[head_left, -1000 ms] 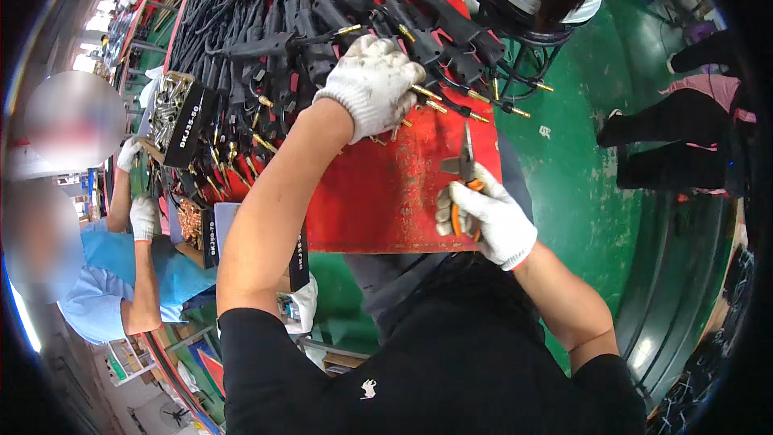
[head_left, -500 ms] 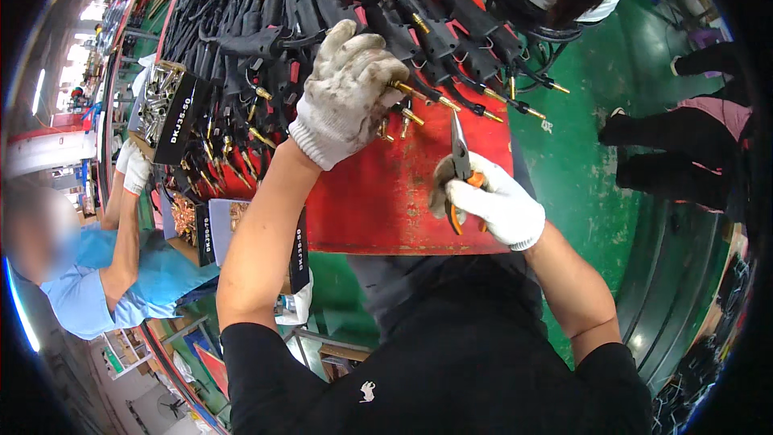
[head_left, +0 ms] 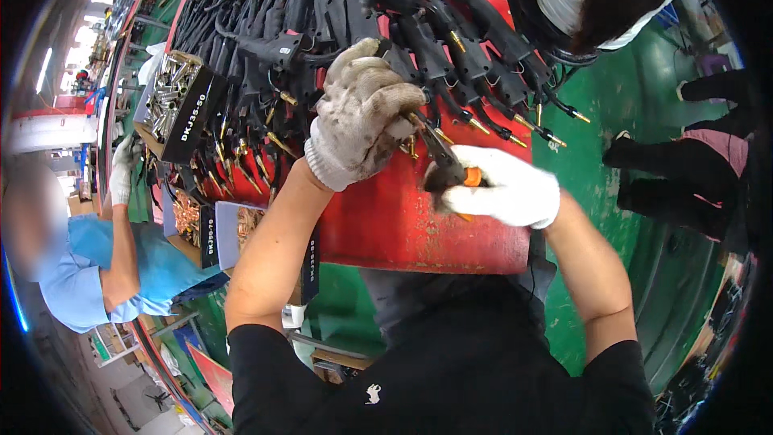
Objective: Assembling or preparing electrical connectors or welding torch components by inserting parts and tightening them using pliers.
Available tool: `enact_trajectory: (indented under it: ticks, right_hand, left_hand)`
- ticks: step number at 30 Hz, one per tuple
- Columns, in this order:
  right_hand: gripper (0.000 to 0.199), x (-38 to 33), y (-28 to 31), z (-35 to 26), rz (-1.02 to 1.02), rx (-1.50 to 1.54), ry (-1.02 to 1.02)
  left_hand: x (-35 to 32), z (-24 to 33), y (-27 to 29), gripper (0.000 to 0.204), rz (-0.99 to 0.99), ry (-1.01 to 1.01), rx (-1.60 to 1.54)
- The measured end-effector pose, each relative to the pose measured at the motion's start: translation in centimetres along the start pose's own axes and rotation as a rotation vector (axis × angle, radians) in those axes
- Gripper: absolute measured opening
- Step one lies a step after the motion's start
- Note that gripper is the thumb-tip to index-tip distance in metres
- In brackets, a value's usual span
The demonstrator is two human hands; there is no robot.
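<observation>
My left hand (head_left: pixel 362 117), in a stained white glove, is closed around the neck end of a black welding torch. Most of that torch is hidden by the glove; a dark end shows past the fingers. In a white glove too, my right hand (head_left: pixel 511 185) grips pliers (head_left: pixel 445 155) with orange handles. The pliers' jaws point up and left and reach the torch end at my left fingers. Beyond my hands lie many black welding torches (head_left: pixel 423 48) with brass-coloured tips, spread over the red table (head_left: pixel 403 234).
Left of the torches stands an open box of silver nozzles (head_left: pixel 173 97). Nearer are boxes of copper-coloured parts (head_left: pixel 187 216). A co-worker in blue (head_left: pixel 121 250) stands at the left. Another person (head_left: pixel 596 0) bends at the table's far right corner; dark-clothed legs (head_left: pixel 668 157) show farther right.
The pliers have moved up and left, from apart to the torch end at my left hand, and their jaws have closed up. The whole view has shifted slightly. The co-worker's hands at left have moved.
</observation>
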State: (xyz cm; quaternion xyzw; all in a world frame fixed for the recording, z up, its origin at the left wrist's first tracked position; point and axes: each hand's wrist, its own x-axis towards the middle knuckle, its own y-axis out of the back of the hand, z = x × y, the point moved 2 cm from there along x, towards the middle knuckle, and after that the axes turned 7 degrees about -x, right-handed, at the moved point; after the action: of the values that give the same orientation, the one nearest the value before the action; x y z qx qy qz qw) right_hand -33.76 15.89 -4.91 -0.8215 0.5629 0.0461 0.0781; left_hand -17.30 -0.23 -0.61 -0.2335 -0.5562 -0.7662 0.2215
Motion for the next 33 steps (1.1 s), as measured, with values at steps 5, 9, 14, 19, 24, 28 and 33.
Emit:
enact_trajectory:
  ticks: [5, 9, 14, 19, 24, 28, 33]
  right_hand:
    - [0.04, 0.9, 3.9, -3.6, -0.201, -0.298, -0.076]
    - [0.038, 2.0, 5.9, -5.7, -0.334, -0.463, -0.147]
    - [0.025, 3.1, 7.5, -6.9, -0.465, -0.341, -0.375]
    - [0.024, 3.9, 8.2, -8.7, -0.545, -0.542, -0.288]
    - [0.024, 4.2, 8.0, -9.2, -0.585, -0.51, -0.369]
    - [0.021, 4.6, 7.3, -10.1, -0.562, -0.426, -0.488]
    - [0.022, 4.6, 7.3, -10.0, -0.547, -0.396, -0.624]
  left_hand:
    - [-0.8, -0.3, 0.7, 0.019, -0.041, 0.013, 0.072]
    - [-0.5, -0.3, 1.3, 0.017, -0.074, -0.014, 0.065]
    - [-0.1, -1.1, 1.4, 0.014, -0.086, -0.075, 0.035]
    - [0.1, -1.5, 1.6, 0.02, -0.073, -0.106, 0.028]
    - [-0.3, -1.8, 1.4, 0.018, -0.101, -0.07, 0.042]
    - [-0.1, -1.5, 1.6, 0.019, -0.102, -0.067, 0.03]
    - [0.1, -2.0, 0.9, 0.014, -0.168, -0.116, -0.01]
